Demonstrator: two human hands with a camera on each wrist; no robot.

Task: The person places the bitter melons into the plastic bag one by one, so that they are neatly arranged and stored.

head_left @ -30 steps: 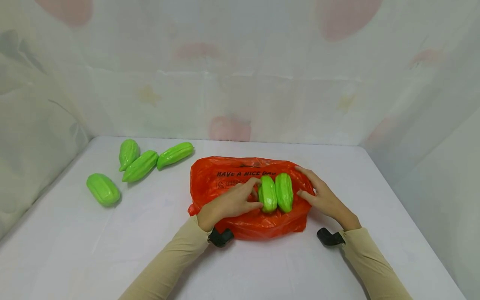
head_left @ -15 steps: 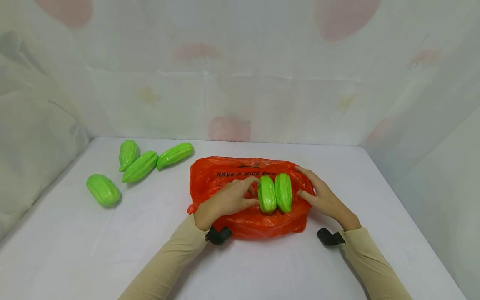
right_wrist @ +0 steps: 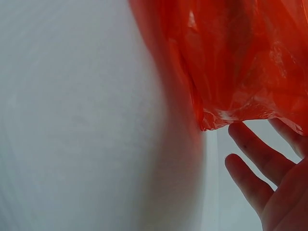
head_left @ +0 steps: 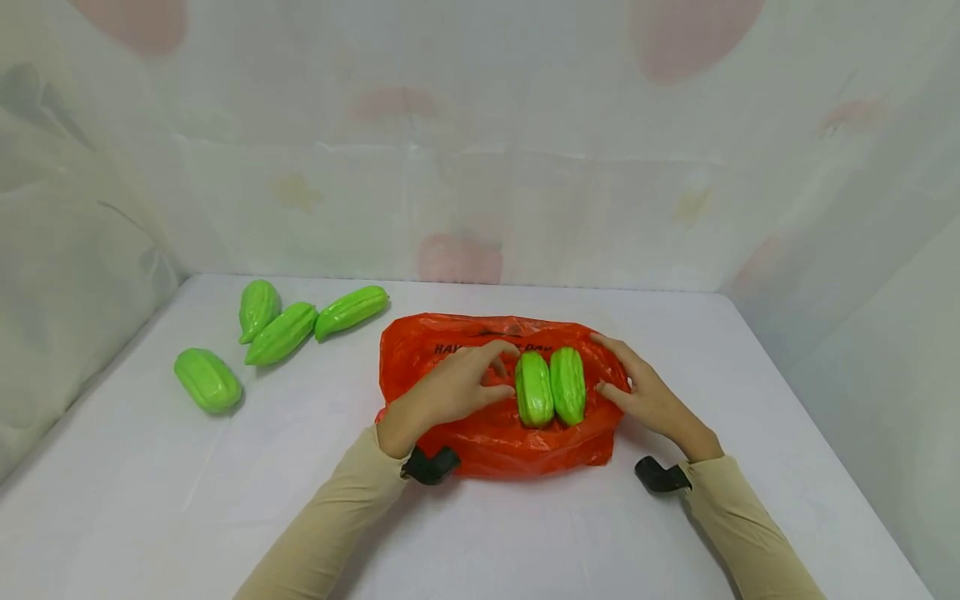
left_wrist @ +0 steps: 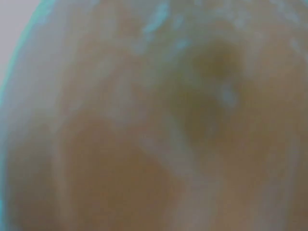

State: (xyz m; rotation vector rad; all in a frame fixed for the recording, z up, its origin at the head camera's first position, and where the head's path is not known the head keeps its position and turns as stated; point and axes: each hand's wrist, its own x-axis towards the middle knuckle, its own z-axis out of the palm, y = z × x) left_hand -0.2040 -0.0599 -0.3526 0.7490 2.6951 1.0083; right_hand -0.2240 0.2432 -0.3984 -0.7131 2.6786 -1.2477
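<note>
Overlapping "HAV… DAY" print (head_left: 444,349) on red bag (head_left: 517,457): left hand (head_left: 453,387)

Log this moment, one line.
left hand: empty, beside two green gourds on red bag | right hand: touching bag | four green gourds: on table, left of bag

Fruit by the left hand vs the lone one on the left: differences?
The hand-side fruit lies in or on the red bag; the lone fruit lies on the table. The hand-side fruit points almost straight ahead; the lone fruit slants. Both are bright green and ridged.
</note>
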